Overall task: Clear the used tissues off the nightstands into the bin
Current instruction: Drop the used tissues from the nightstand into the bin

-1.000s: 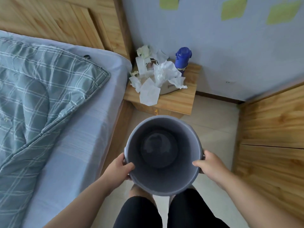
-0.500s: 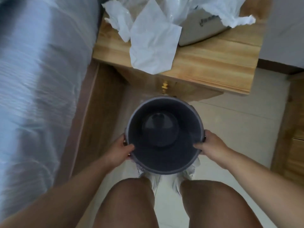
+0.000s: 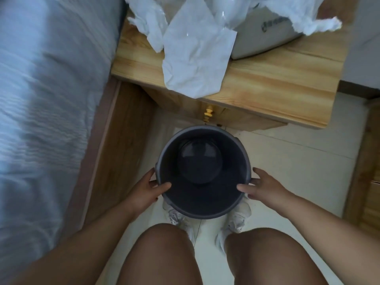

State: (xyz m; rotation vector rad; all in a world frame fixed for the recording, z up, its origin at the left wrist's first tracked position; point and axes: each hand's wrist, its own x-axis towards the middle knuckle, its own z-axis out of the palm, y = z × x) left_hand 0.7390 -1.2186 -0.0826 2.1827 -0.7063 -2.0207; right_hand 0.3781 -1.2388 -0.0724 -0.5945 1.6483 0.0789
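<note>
Before the nightstand (image 3: 267, 89) (tissues (image 3: 195, 56) atop), left hand (image 3: 147, 189) and right hand (image 3: 262, 187) clasp the bin (image 3: 205, 205), thumbs inside.

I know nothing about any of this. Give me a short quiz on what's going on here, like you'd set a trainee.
1. Short answer: which of the person's hands hold the bin?
2. True or false: the tissues are already in the bin.
3. Multiple choice: where is the bin? A. On a chair. B. Low in front of the nightstand. C. On top of the nightstand.

Key
1. Both: the left hand and the right hand grip its rim, thumbs inside.
2. False: the bin is empty and the tissues lie on the nightstand.
3. B.
</note>
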